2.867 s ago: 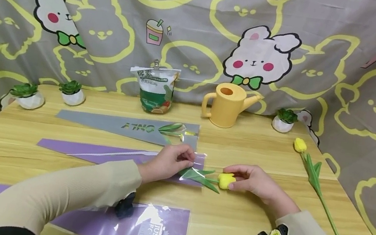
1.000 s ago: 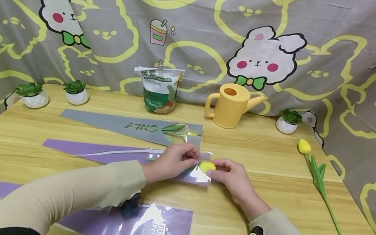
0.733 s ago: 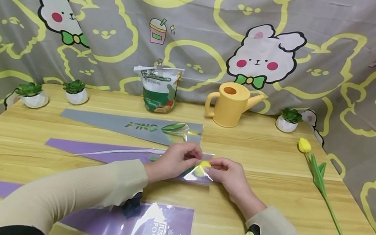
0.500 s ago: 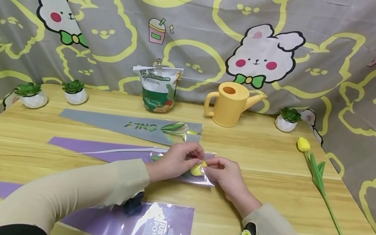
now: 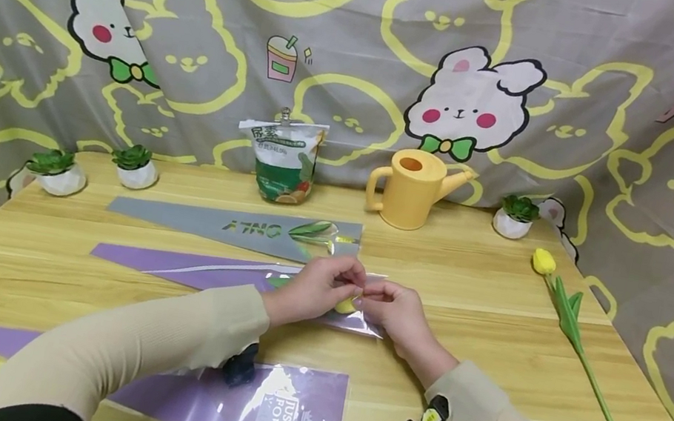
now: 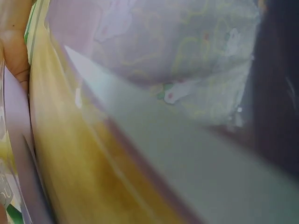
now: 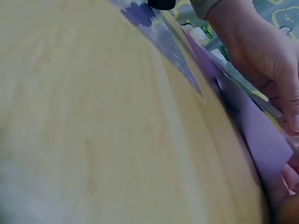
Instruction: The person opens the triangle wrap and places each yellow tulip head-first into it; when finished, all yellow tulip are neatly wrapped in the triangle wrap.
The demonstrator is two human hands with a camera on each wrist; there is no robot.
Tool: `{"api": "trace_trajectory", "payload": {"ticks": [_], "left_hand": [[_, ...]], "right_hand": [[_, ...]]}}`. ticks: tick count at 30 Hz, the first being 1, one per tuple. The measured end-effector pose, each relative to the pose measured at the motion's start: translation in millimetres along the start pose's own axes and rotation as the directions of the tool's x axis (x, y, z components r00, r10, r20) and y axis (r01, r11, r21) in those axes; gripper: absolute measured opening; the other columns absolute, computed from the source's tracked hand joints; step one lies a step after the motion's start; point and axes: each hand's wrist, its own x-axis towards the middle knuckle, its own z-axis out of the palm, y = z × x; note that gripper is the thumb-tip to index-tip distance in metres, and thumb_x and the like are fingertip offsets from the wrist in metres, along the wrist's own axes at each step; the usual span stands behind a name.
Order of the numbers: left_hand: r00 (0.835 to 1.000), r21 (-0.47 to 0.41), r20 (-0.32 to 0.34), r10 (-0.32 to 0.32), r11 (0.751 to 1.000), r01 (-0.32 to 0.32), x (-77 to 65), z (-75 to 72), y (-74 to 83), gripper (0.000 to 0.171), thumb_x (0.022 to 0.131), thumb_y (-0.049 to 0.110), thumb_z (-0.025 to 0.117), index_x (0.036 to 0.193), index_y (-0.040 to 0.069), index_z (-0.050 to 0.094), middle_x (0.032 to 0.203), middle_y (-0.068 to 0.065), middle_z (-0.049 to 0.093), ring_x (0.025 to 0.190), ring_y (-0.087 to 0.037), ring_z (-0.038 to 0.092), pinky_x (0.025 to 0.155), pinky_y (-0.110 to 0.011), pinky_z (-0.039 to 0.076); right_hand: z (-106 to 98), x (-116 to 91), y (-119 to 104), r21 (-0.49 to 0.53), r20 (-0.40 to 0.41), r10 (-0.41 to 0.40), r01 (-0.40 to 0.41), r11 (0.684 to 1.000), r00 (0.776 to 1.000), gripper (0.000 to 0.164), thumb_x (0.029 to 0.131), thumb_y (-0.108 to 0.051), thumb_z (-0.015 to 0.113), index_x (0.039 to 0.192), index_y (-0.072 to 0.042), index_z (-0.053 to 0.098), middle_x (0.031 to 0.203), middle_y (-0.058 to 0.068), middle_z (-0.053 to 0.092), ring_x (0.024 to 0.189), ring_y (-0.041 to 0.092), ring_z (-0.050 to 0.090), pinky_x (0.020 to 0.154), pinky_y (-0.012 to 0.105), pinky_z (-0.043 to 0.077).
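Head view first: the purple sleeve (image 5: 203, 277) lies mid-worktop (image 5: 460, 277), narrow end off to the left, open end under both hands. It's a flat, tapered thing: solid purple backing, shiny clear film on the front with some glare near the mouth, plus a white strip curving along it. The yellow tulip (image 5: 347, 307) has its rounded bloom just inside that mouth, with a bit of green leaf showing through the film farther left. Left hand's (image 5: 320, 286) grip is pinching the sleeve's film; right hand's (image 5: 402, 320) grip looks like it's pinching the bloom, though fingers cover a lot of it.

Left wrist cam: pretty blurry, just a purple edge and a smudge of yellow at far left.

Right wrist cam: sleeve shows edge-on as a smooth lilac panel, left thumb right up against it.
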Motion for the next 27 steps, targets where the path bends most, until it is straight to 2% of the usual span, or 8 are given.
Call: {"api": "trace_trajectory", "payload": {"ticks": [5,10,12,14,18,21,24,27], "left_hand": [[1.000,0.069,0.015,-0.018,0.997,0.017,-3.7,-4.4,1.5,0.009,0.082,0.002,0.062,0.089,0.007,0.059,0.092,-0.004,0.064,0.090,-0.016,0.062,0.081,-0.024,0.050],[0.999,0.108,0.020,-0.033,0.994,0.031,-8.6,-20.9,12.9,0.009,0.083,0.007,0.064,0.091,0.008,0.060,0.096,-0.003,0.063,0.096,-0.018,0.060,0.085,-0.032,0.049],[0.999,0.127,0.045,-0.013,0.992,0.008,-11.5,-30.0,21.5,0.008,0.083,0.008,0.064,0.090,0.008,0.060,0.095,-0.002,0.063,0.094,-0.017,0.060,0.084,-0.031,0.049],[0.995,0.156,0.091,0.036,0.986,-0.050,-15.9,-38.3,30.8,0.008,0.082,0.008,0.064,0.090,0.008,0.061,0.093,-0.002,0.064,0.091,-0.016,0.060,0.083,-0.028,0.049],[0.964,0.215,0.213,0.156,0.955,-0.202,-34.2,-47.7,50.8,0.012,0.080,0.010,0.066,0.092,0.007,0.063,0.093,-0.003,0.066,0.088,-0.014,0.061,0.081,-0.021,0.049],[0.931,0.220,0.312,0.188,0.939,-0.263,-54.8,-45.0,63.0,0.016,0.080,0.012,0.066,0.095,0.007,0.065,0.097,-0.002,0.067,0.090,-0.012,0.061,0.081,-0.018,0.048],[0.910,0.209,0.385,0.156,0.945,-0.251,-75.9,-35.6,69.2,0.021,0.080,0.015,0.066,0.100,0.009,0.065,0.103,-0.001,0.066,0.096,-0.011,0.061,0.087,-0.017,0.045],[0.895,0.188,0.436,0.097,0.963,-0.196,-93.1,-24.1,70.1,0.025,0.080,0.018,0.067,0.104,0.010,0.065,0.109,0.000,0.065,0.105,-0.009,0.058,0.093,-0.018,0.041]], "right_hand": [[-8,-4,-6,0.057,0.027,0.046,-0.047,0.997,0.999,0.034,0.074,0.004,0.067,0.106,0.011,0.058,0.085,0.005,0.068,0.073,0.009,0.064,0.069,0.022,0.053],[-31,-10,-17,0.089,0.018,0.039,-0.040,0.995,0.999,0.039,0.077,0.005,0.064,0.113,0.015,0.051,0.084,0.005,0.067,0.075,0.010,0.065,0.075,0.027,0.053],[-44,-13,-23,0.100,0.007,0.015,-0.016,0.995,1.000,0.038,0.079,0.004,0.063,0.113,0.015,0.050,0.085,0.003,0.067,0.077,0.010,0.065,0.076,0.027,0.053],[-57,-17,-27,0.110,0.000,-0.019,0.019,0.994,1.000,0.032,0.080,0.004,0.062,0.110,0.012,0.054,0.085,0.001,0.067,0.078,0.009,0.065,0.076,0.026,0.053],[-83,-25,-34,0.146,0.001,-0.073,0.072,0.987,0.997,0.016,0.083,0.002,0.061,0.098,-0.001,0.062,0.083,-0.005,0.067,0.079,0.006,0.065,0.075,0.021,0.052],[-104,-30,-38,0.150,0.010,-0.088,0.085,0.985,0.996,0.013,0.084,-0.001,0.061,0.091,-0.012,0.064,0.084,-0.006,0.067,0.080,0.005,0.065,0.074,0.019,0.052],[-129,-34,-39,0.113,0.011,-0.095,0.093,0.989,0.995,0.015,0.084,-0.004,0.062,0.088,-0.018,0.066,0.084,-0.007,0.067,0.081,0.005,0.065,0.073,0.019,0.052],[-159,-35,-37,0.060,0.007,-0.096,0.095,0.994,0.995,0.016,0.085,-0.005,0.061,0.088,-0.019,0.067,0.083,-0.008,0.068,0.080,0.005,0.065,0.072,0.018,0.052]]}}
